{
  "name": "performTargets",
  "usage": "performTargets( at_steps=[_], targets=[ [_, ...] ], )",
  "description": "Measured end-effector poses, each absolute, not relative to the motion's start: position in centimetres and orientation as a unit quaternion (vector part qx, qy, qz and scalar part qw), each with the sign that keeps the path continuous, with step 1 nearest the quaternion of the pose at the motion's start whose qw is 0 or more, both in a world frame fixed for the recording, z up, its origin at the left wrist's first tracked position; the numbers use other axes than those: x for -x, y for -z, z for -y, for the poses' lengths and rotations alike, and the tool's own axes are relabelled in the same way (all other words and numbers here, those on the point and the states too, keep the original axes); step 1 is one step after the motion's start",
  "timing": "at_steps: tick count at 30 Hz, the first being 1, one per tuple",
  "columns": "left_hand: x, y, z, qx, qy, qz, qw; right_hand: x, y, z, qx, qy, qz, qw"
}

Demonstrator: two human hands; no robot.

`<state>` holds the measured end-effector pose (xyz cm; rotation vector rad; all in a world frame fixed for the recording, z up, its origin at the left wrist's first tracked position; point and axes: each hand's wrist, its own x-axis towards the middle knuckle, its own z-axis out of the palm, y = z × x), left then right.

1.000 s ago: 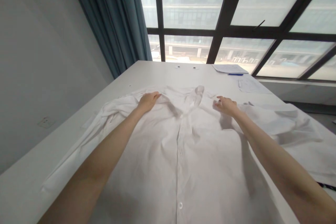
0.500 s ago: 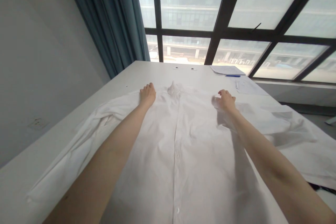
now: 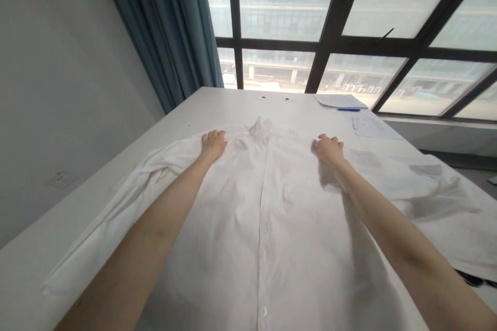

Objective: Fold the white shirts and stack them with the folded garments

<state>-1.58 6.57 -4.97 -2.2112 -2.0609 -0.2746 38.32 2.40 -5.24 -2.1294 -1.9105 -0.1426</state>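
A white button-up shirt (image 3: 233, 227) lies front up, its collar at the far end and its button placket running down the middle. Its sleeves spread out to both sides, with folds in the left one. On the shoulder area left of the collar rests my left hand (image 3: 214, 144), palm down with the fingers apart. My right hand (image 3: 329, 149) touches the opposite shoulder, fingers slightly bent and spread, casting a shadow on the cloth. Neither hand has fabric visibly pinched in it.
The shirt covers much of a white table (image 3: 229, 106). Papers (image 3: 339, 101) and a blue pen (image 3: 348, 109) lie at the far right, near another sheet (image 3: 375, 128). Behind are a blue curtain (image 3: 171, 36) and windows. A wall socket (image 3: 62, 179) is at left.
My left hand has lowered slightly onto the shoulder and its fingers have loosened and spread. My right hand has settled closer to the cloth. The shirt lies almost the same.
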Motion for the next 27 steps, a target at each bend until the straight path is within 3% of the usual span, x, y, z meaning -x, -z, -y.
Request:
performTargets(
  at_steps=[5,9,15,22,27],
  targets=[
    [2.8,3.4,-7.4,0.736,0.101,0.664,0.078,-39.9,5.1,-3.6,0.757,0.016,0.641,0.131],
    [2.6,1.1,-8.7,0.703,0.131,0.69,0.108,-39.8,4.0,-5.1,0.77,0.025,0.614,0.172],
    [2.0,-1.2,-11.0,0.6,0.183,0.778,0.038,-39.1,2.9,-7.5,0.77,0.026,0.593,0.232],
    [0.0,2.1,-8.8,0.66,0.14,0.737,-0.024,-36.5,4.7,-5.5,0.697,-0.016,0.679,0.23],
    [-5.0,5.9,-3.2,0.787,0.122,0.604,-0.036,-31.3,6.1,-0.9,0.593,-0.019,0.775,0.218]
  ],
)
